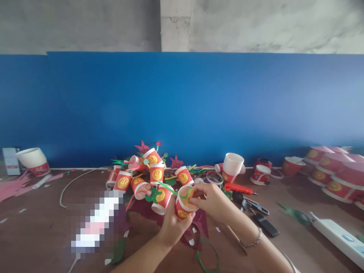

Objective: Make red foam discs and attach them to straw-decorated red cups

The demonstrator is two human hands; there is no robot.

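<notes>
Fingers of the left hand (172, 229) are wrapped round a small red paper cup (182, 211) with a yellow print, held up over the near part of the table (36, 218), mouth tipped towards the person. Right hand (209, 199) is at the rim with its fingers bent close together; can't tell from here if they're actually pinching anything. There's a bracelet (253, 241) on that wrist, btw. A green strip (167, 186) pokes out over the cup's far left side, and something yellowish shows inside, no idea what.

Just beyond is a whole heap of similar cups (157, 174), lots on their sides, mixed up with green cutouts and pinkish-red paper shapes (176, 163). Dark maroon paper (201, 225) lies below the hands.

Off to the right: white cups (233, 165) nested in a red one, an orange-red cutter (239, 188), a black fob-like thing (266, 224), then stacked cups (342, 185) at the far right. Past everything, a blue panel (170, 102) stands below bare concrete (85, 26).
</notes>
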